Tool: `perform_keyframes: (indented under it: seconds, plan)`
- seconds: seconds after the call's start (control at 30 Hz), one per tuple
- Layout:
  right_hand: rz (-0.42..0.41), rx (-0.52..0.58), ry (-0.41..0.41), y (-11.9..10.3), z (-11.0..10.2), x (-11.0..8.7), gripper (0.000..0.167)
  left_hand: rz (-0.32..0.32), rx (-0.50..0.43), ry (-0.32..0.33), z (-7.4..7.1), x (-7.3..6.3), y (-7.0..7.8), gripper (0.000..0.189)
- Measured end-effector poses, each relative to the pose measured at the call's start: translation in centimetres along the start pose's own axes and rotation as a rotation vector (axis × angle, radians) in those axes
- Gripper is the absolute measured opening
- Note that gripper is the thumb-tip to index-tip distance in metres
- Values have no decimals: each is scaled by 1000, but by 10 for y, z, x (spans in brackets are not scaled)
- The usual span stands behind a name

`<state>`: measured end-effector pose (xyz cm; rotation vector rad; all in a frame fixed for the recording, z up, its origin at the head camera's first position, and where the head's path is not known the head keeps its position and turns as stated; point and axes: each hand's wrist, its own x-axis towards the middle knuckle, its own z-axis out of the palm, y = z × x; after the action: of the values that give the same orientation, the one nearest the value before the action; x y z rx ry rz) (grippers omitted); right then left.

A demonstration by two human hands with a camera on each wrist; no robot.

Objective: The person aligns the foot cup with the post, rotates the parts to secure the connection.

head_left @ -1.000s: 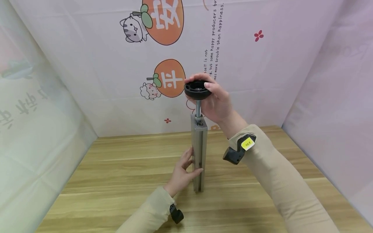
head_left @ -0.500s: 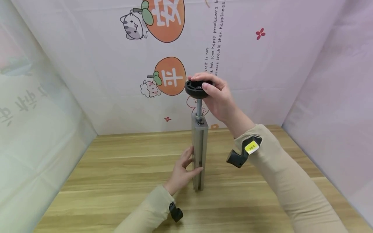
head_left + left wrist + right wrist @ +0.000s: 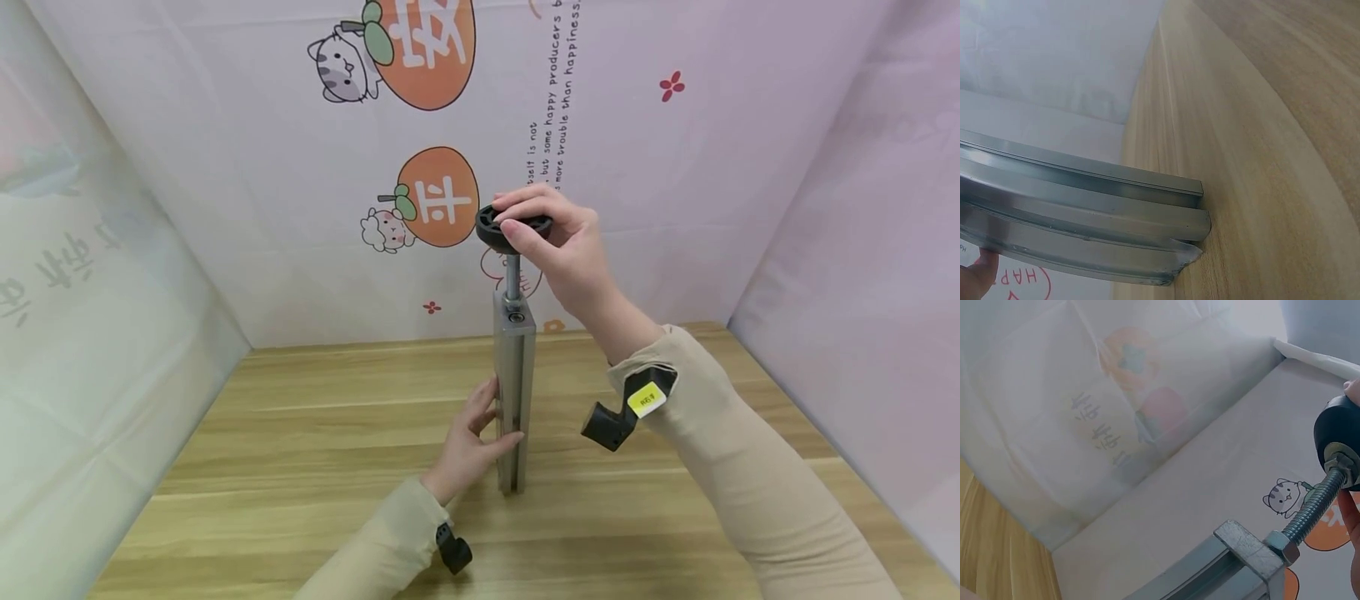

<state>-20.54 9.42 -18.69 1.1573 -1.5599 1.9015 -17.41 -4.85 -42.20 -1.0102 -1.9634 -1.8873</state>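
Observation:
A slotted aluminium profile (image 3: 515, 383) stands upright on the wooden table, its lower end at the tabletop in the left wrist view. My left hand (image 3: 463, 454) grips its lower part, thumb on the near side and fingers at the left. Above the profile's top end is a black round levelling foot (image 3: 495, 242), hollow side up. A threaded rod (image 3: 1319, 506) joins foot and profile, with a hex nut (image 3: 1282, 546) at the end plate. Around the foot's rim curl the fingers and thumb of my right hand (image 3: 567, 237), partly covering it.
White printed cloth (image 3: 600, 167) walls off the back and both sides of the wooden table (image 3: 315, 417). Each wrist carries a black camera mount, the right mount (image 3: 611, 425) bearing a yellow label.
My right hand has turned on the levelling foot, its thumb and fingers shifting left across the top and the wrist moving slightly right. The left hand and the profile have stayed in place.

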Motion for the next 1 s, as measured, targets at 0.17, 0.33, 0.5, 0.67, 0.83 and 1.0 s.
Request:
perform_keyframes:
  seconds: [0.17, 0.33, 0.5, 0.67, 0.83, 1.0]
  plan:
    - [-49, -143, 28, -3, 3, -2, 18, 28, 4, 10, 0, -1, 0, 96]
    - [-90, -237, 26, -3, 6, -2, 16, 30, 1, 21, 0, -2, 1, 96]
    - [-172, -411, 13, -3, 5, -2, 14, 21, 3, 22, 1, -2, 0, 95]
    - [-283, -592, 15, -4, 6, 0, 16, 44, 4, 19, 2, -2, -1, 96]
    - [-379, -721, -6, -7, 5, 2, 27, 59, 5, 12, 2, -1, -2, 94]
    - [-376, -765, -65, -12, 1, 4, 37, 62, 2, 9, 2, 0, -2, 95]
